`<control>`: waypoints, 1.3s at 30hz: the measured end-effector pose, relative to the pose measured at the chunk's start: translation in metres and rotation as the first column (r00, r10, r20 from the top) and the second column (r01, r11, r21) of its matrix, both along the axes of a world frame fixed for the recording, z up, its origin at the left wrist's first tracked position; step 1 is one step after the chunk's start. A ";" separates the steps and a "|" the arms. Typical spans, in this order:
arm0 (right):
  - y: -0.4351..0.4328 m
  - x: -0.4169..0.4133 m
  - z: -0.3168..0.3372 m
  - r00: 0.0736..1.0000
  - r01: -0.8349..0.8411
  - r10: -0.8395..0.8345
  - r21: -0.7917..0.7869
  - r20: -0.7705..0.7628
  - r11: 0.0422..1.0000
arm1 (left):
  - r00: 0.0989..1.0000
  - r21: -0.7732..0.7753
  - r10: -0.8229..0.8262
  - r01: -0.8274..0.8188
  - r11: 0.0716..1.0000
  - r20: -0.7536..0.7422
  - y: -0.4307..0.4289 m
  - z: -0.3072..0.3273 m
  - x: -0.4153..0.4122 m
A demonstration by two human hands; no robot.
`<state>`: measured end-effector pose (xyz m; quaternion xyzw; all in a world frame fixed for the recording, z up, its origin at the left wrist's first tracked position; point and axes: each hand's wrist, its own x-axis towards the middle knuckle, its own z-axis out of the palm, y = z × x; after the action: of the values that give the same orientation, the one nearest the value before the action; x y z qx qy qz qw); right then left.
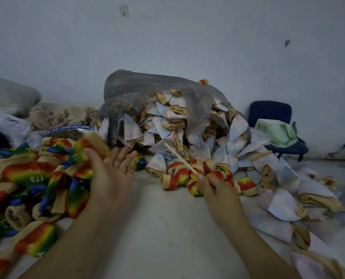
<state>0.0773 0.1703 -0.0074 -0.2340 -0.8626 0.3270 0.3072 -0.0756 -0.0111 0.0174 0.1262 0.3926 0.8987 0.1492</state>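
While pinched between thumb and fingers of right hand (pixel 217 188): thin pale wooden stick (pixel 179 158), long axis slanting from the pinch up and to the left, free tip pointing toward grey translucent plastic bag (pixel 127 87) heaped with pastel folded socks.

Left hand (pixel 111 174): released, fingers straight and spread, grasping nothing.

Blurred rainbow-dyed sock with tan cuff (pixel 89 147): just beyond left thumb, above pile of flat rainbow socks (pixel 32 174) at left; touching or apart, cannot tell.

Cluster of rolled red-and-yellow socks with tan cuffs (pixel 177 177): on pale floor (pixel 163 228), just past right fingertips, nearer right hand than left, beneath the stick's slant. Axes of rolls mixed, none plainly in line with stick.

Judged next: one roll lifted from cluster by the free left hand, brought to stick tip.
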 end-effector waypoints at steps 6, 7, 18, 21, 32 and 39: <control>0.011 0.001 -0.001 0.988 0.108 -0.122 -0.146 -0.095 0.983 | 0.855 -0.683 -0.210 -0.207 0.700 -0.475 0.024 -0.025 0.034; 0.012 0.001 -0.003 0.987 0.117 -0.133 -0.155 -0.093 0.981 | 0.780 -0.692 -0.237 -0.317 0.649 -0.580 0.028 -0.030 0.032; 0.010 0.001 -0.008 0.981 0.193 -0.195 -0.079 -0.018 0.978 | 0.590 -0.784 -0.586 -0.607 0.132 -0.555 0.070 -0.012 -0.025; 0.011 0.002 -0.007 0.981 0.195 -0.196 -0.077 0.003 0.978 | 0.604 -0.802 -0.623 -0.593 0.066 -0.497 0.065 -0.018 -0.026; -0.010 -0.009 0.027 0.973 -0.138 0.064 -0.337 -0.221 0.931 | 0.890 -0.613 -0.014 -0.302 0.730 -0.456 0.050 0.001 0.069; -0.018 -0.007 -0.002 0.959 -0.240 0.207 -0.169 -0.194 0.956 | 0.874 -0.664 -0.167 -0.210 0.717 -0.456 0.057 -0.020 0.089</control>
<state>0.0706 0.1527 -0.0098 -0.1336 -0.8181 0.4599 0.3184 0.0133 0.0460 -0.0028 0.2772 0.7268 0.6244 0.0712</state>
